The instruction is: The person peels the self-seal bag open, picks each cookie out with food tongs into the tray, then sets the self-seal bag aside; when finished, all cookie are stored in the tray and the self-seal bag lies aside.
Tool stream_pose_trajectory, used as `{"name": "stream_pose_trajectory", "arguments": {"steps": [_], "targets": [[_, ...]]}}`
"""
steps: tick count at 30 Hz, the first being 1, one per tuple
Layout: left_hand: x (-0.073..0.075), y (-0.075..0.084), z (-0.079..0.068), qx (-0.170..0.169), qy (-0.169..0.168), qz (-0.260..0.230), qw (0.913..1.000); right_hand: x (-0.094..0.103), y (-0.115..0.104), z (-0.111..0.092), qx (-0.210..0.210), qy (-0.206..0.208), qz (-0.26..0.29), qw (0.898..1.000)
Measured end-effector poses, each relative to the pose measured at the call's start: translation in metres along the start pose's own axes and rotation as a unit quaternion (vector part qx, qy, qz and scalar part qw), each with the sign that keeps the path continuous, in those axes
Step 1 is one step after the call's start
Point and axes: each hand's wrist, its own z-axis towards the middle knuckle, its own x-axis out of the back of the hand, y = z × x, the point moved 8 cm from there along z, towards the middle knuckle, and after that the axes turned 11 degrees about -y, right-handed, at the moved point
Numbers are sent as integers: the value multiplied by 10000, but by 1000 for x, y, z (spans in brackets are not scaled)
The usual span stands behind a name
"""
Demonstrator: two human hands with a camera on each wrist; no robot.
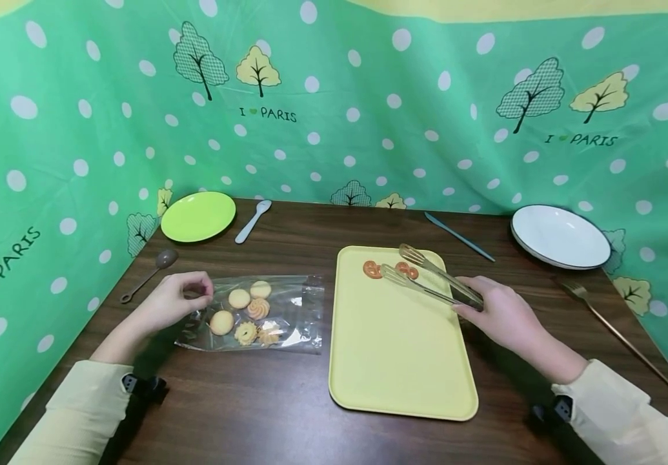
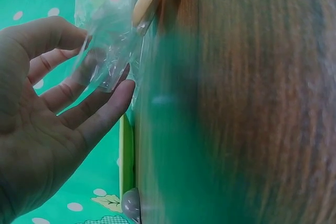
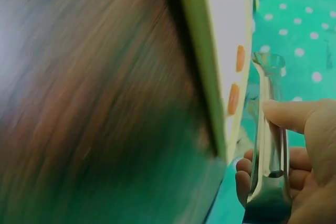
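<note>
In the head view my left hand [image 1: 179, 298] is at the left end of a clear plastic bag [image 1: 295, 323] holding several biscuits [image 1: 246, 332]. The left wrist view shows the thumb and fingers curled about the bag's raised film [image 2: 107, 40], some fingers showing through it. My right hand [image 1: 505, 314] grips metal tongs [image 1: 441, 274] by their handle end. The tongs' arms are spread, and their slotted tips reach over the far end of a yellow tray [image 1: 400, 361]. Beside the tips lie reddish tomato-like slices [image 1: 372, 269] on the tray.
A green plate [image 1: 198, 217], a pale blue spoon [image 1: 253, 221] and a dark spoon [image 1: 149, 274] lie at the left. Toward the right are a blue knife [image 1: 459, 237], a white dish [image 1: 560, 236] and a copper-coloured fork [image 1: 618, 332]. A green curtain [image 1: 334, 97] surrounds the table.
</note>
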Motion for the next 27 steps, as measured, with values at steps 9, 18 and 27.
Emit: {"name": "stream_pose_trajectory", "arguments": {"steps": [9,18,27], "targets": [[-2,0,1,-50,14,-39,10000,-6,-63,9,786,-67,-166,9967],[1,3,0,-28,81,36,10000,-33,-123,34,1467,-243,-449,9879],[-2,0,1,25,4,-7,10000,-55,-161,58,1685,-470,-512,9833]]}}
